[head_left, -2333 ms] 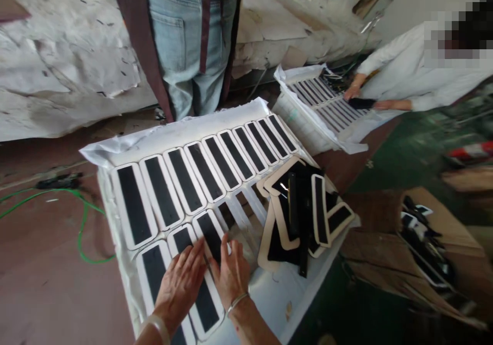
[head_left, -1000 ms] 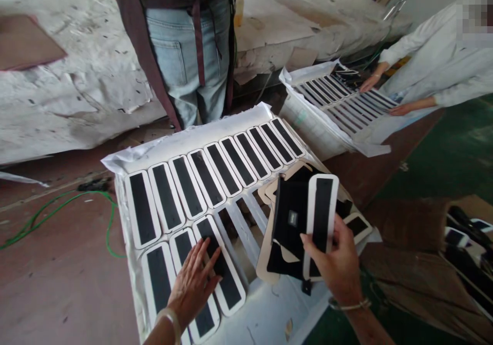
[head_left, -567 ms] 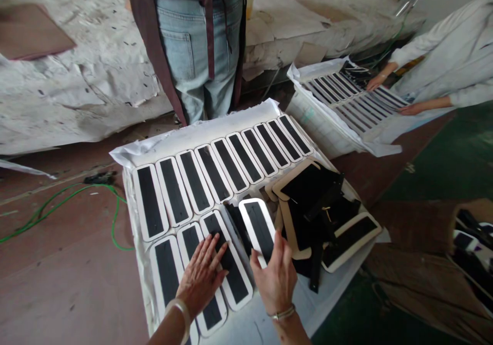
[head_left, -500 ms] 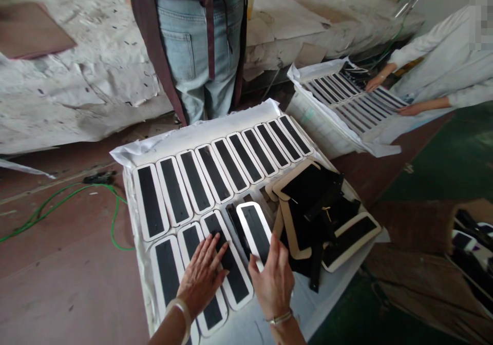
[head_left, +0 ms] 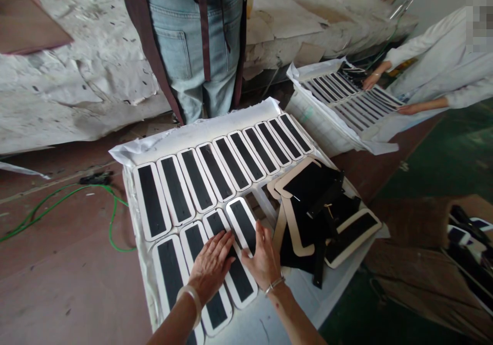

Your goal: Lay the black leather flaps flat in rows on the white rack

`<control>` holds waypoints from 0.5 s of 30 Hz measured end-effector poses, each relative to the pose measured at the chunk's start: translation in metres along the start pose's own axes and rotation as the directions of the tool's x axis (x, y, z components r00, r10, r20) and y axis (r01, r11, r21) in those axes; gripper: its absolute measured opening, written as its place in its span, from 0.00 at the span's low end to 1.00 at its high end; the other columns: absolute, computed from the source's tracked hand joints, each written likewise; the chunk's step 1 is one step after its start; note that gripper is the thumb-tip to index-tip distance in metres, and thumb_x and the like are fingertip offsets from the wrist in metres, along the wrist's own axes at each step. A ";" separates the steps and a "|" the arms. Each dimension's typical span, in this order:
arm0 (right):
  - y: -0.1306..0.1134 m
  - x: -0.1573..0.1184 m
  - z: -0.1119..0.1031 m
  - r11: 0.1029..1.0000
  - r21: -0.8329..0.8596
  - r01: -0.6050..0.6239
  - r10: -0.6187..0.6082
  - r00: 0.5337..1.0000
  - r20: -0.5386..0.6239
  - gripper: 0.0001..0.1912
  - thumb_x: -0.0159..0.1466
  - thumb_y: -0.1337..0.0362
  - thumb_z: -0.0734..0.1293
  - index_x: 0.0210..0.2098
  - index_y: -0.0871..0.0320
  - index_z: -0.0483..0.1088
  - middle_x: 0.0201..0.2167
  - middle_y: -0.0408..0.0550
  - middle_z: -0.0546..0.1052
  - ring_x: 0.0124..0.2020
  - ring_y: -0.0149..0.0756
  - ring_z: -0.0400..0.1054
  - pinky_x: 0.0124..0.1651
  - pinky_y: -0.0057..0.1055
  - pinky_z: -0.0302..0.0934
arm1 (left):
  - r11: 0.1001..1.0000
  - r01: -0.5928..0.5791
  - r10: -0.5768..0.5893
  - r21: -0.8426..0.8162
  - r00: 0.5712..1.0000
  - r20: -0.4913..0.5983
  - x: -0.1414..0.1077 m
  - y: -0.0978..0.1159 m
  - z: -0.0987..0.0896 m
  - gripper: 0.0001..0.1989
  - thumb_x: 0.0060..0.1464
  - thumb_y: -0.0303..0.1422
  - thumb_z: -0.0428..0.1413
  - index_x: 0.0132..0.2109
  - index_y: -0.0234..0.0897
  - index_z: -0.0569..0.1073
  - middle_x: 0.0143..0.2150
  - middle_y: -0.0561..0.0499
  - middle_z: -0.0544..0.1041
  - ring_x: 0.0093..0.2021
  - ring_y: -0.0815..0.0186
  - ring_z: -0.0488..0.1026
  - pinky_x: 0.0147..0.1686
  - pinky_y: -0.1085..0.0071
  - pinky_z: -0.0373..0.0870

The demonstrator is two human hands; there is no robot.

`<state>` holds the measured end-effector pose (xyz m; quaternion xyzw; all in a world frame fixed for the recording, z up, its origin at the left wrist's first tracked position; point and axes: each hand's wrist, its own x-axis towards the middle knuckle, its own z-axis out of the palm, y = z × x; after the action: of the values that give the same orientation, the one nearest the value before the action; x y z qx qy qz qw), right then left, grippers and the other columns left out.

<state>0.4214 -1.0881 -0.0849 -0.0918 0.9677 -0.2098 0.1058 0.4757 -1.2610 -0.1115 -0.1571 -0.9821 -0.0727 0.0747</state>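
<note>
head view: from afar i count nine panels (head_left: 215, 170) on the far side of the table (head_left: 265, 311), looking done, and four at near left. my left hand (head_left: 211, 263) lies flat, fingers on the third panel (head_left: 241, 281), gripping nothing; my right hand (head_left: 264, 260) has fingers parted over the fourth panel (head_left: 243, 224), grip unclear. rightward, slots (head_left: 261, 206) and a pile (head_left: 316, 209) seem left.
</note>
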 end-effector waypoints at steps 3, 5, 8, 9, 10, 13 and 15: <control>0.000 0.002 0.003 1.000 0.013 -0.001 0.000 0.999 0.046 0.42 0.55 0.67 0.63 0.66 0.68 0.47 0.53 0.62 0.64 0.53 0.52 0.64 0.54 0.46 0.66 | 0.999 0.046 -0.046 0.022 0.999 0.014 0.003 0.000 0.003 0.24 0.64 0.37 0.47 0.65 0.37 0.60 0.65 0.53 0.66 0.59 0.63 0.66 0.55 0.66 0.65; 0.000 0.003 0.005 1.000 0.021 -0.001 0.000 0.998 0.060 0.41 0.55 0.68 0.63 0.66 0.69 0.47 0.53 0.62 0.63 0.53 0.51 0.64 0.55 0.45 0.65 | 0.997 0.051 -0.051 0.050 0.999 0.009 0.003 0.002 0.005 0.24 0.64 0.35 0.46 0.65 0.37 0.60 0.66 0.53 0.63 0.59 0.62 0.66 0.55 0.65 0.65; 0.000 0.005 0.006 0.999 0.041 0.002 -0.005 0.998 0.069 0.42 0.54 0.69 0.63 0.66 0.71 0.48 0.53 0.62 0.62 0.54 0.50 0.63 0.56 0.43 0.65 | 0.997 0.039 -0.039 0.065 0.999 0.003 0.002 0.003 0.006 0.24 0.64 0.35 0.46 0.66 0.37 0.59 0.68 0.53 0.60 0.60 0.61 0.65 0.55 0.64 0.64; 0.000 0.005 0.005 0.999 0.040 0.001 -0.003 0.997 0.072 0.42 0.54 0.69 0.63 0.66 0.71 0.48 0.53 0.62 0.62 0.54 0.50 0.62 0.56 0.43 0.64 | 0.998 0.037 -0.037 0.057 0.999 0.006 0.002 0.003 0.006 0.25 0.64 0.35 0.46 0.66 0.38 0.58 0.68 0.52 0.60 0.60 0.60 0.65 0.55 0.64 0.64; 0.000 0.005 0.004 0.999 0.036 -0.003 0.000 0.997 0.076 0.42 0.54 0.68 0.63 0.66 0.71 0.48 0.53 0.62 0.63 0.54 0.50 0.62 0.56 0.43 0.65 | 0.998 0.038 -0.038 0.046 0.999 0.005 0.002 0.003 0.007 0.25 0.64 0.35 0.46 0.67 0.38 0.57 0.68 0.52 0.60 0.60 0.61 0.65 0.55 0.64 0.64; -0.002 0.007 0.001 1.000 0.018 -0.018 0.017 0.997 0.081 0.42 0.53 0.68 0.64 0.66 0.69 0.50 0.52 0.61 0.64 0.52 0.50 0.64 0.54 0.43 0.66 | 0.999 0.033 -0.033 0.028 0.999 -0.004 0.003 0.002 0.007 0.26 0.64 0.35 0.46 0.67 0.38 0.56 0.67 0.52 0.61 0.60 0.60 0.65 0.54 0.63 0.64; -0.003 0.008 0.000 1.000 0.017 -0.019 0.017 0.997 0.074 0.43 0.52 0.68 0.65 0.65 0.69 0.51 0.51 0.60 0.64 0.51 0.50 0.65 0.53 0.42 0.67 | 0.999 0.027 -0.026 0.034 1.000 -0.015 0.003 0.002 0.007 0.26 0.64 0.35 0.46 0.67 0.37 0.56 0.67 0.52 0.61 0.60 0.60 0.65 0.53 0.63 0.64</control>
<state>0.4145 -1.0925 -0.0849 -0.0899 0.9620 -0.2137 0.1443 0.4727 -1.2572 -0.1177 -0.1421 -0.9846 -0.0579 0.0836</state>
